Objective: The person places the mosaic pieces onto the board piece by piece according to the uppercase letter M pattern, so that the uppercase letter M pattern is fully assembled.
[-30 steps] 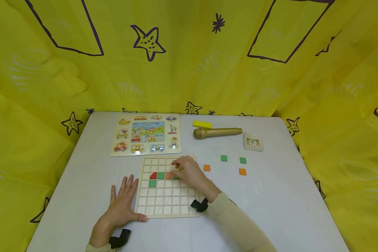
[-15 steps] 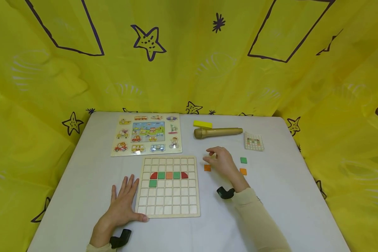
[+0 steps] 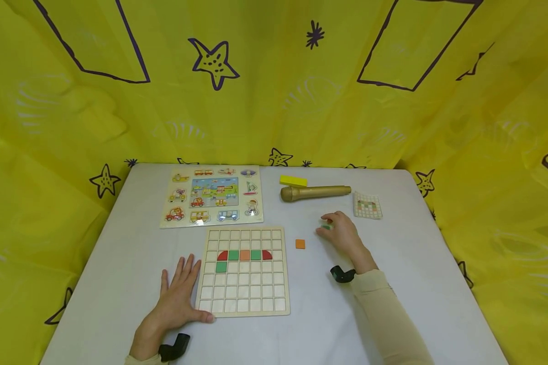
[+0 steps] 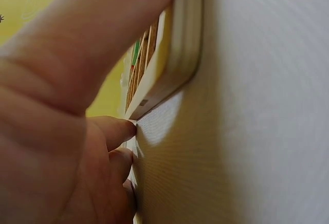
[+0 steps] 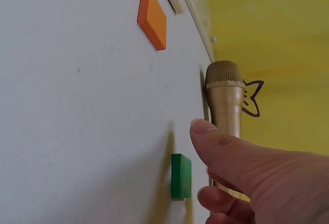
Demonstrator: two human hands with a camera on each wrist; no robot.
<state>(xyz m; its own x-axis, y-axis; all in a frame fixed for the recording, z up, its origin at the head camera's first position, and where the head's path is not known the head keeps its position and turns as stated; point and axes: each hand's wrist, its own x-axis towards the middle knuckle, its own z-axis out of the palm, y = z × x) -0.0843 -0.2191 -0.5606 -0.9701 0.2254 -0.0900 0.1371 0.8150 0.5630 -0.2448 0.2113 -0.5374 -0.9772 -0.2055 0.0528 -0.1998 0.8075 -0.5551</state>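
My left hand [image 3: 175, 299] lies spread on the table at the left of the wooden grid board [image 3: 243, 308], its thumb on the lower left corner. The same board's edge [image 4: 181, 44] rises beside the thumb in the left wrist view. Coloured tiles fill part of the grid: a row with a red quarter-round tile [image 3: 267, 255] at its right end, and a green square [image 3: 221, 266] below. My right hand [image 3: 344, 235] hovers over a loose green tile [image 5: 181, 176], thumb and fingers apart, not visibly touching it. An orange tile [image 3: 300, 244] lies between board and hand.
A vehicle picture puzzle [image 3: 165, 196] lies behind the board. Farther back are a yellow block [image 3: 293, 180] and a gold microphone [image 3: 317, 193]. A small pattern card [image 3: 367, 205] lies at the right. Yellow cloth [image 3: 255, 116] hangs behind the table.
My right hand has moved right from the board to the green tile. The red quarter-round at the row's right end came into view. My left hand has stayed put.
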